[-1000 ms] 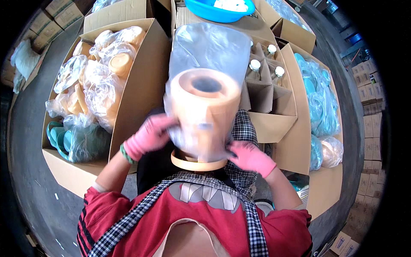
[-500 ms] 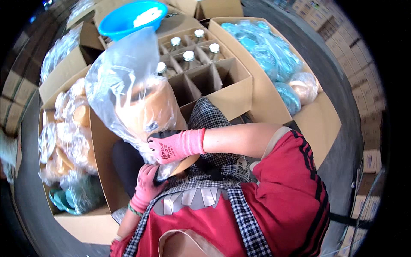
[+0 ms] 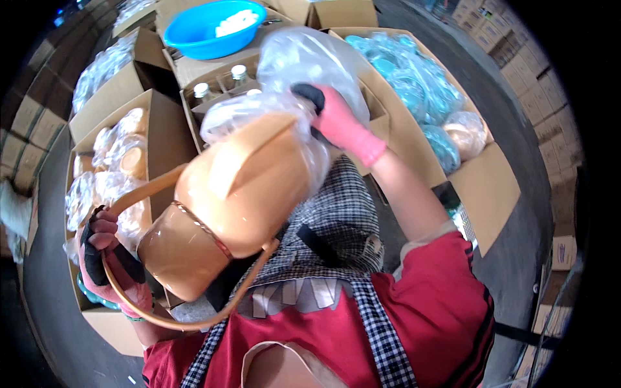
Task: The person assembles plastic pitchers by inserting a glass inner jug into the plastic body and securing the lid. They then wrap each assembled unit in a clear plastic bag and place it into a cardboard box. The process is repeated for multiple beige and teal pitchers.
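Note:
In front of my chest a shiny tan plastic jug (image 3: 259, 200) lies tilted, its side handle facing up and a dark reddish line around its body. My left hand (image 3: 110, 258), in a pink and black glove, is closed around the jug's curved carrying handle (image 3: 187, 323). A clear plastic bag (image 3: 307, 61) still covers the upper end of the jug and billows above it. My gloved right hand (image 3: 339, 123) is closed on the bag beside that end. The bag hides part of the jug's far end.
A divided carton (image 3: 192, 107) with white-capped glass bottles stands ahead, partly hidden. A blue basin (image 3: 194, 46) with white pieces sits behind it. At left, a carton (image 3: 155, 129) holds bagged tan parts; at right, another carton (image 3: 388, 116) holds bagged blue-green parts.
The jug has tipped over, its carrying handle swinging toward my body. My left hand has moved left onto that handle. My right hand has gone up and forward, drawing the bag away.

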